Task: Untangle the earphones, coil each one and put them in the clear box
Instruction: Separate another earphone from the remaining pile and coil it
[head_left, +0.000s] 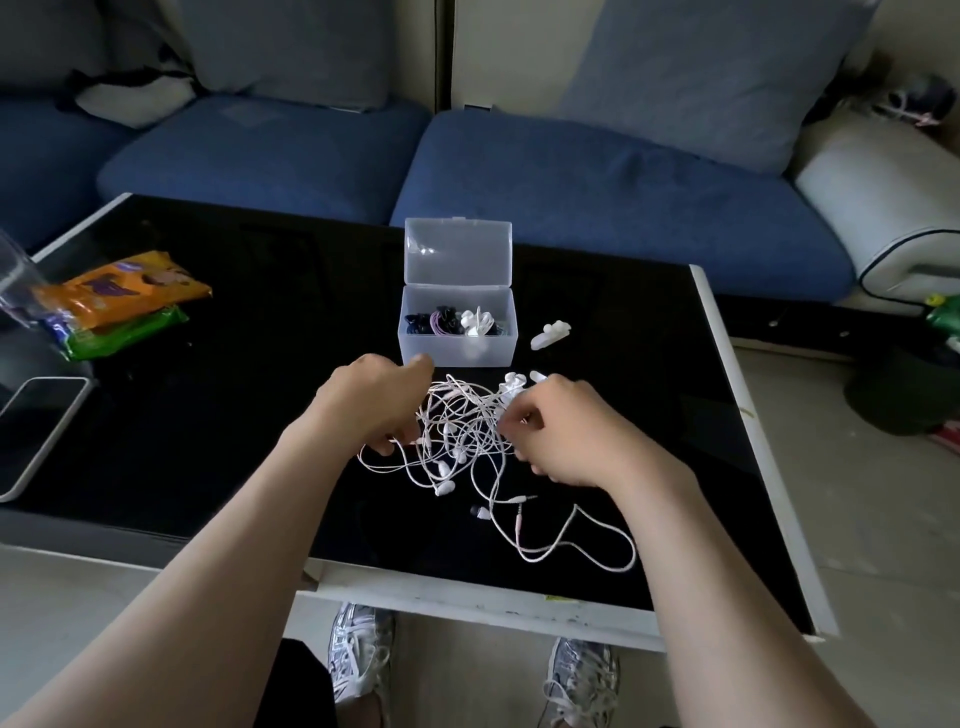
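A tangle of white earphone cables (460, 434) lies on the black table (208, 415), with loose loops and jack plugs trailing toward the near edge. My left hand (371, 402) pinches cable at the tangle's left side. At the right side, my right hand (563, 434) has its fingers curled round a bunch of the cables. Just behind the tangle stands the clear box (415, 343), lid open and upright, holding coiled black, purple and white earphones (457, 321).
A small white piece (549, 333) lies right of the box. Orange and green snack packets (122, 304) and a phone (39, 428) sit at the table's left. A blue sofa (571, 182) runs behind the table. My shoes (363, 654) show below the near edge.
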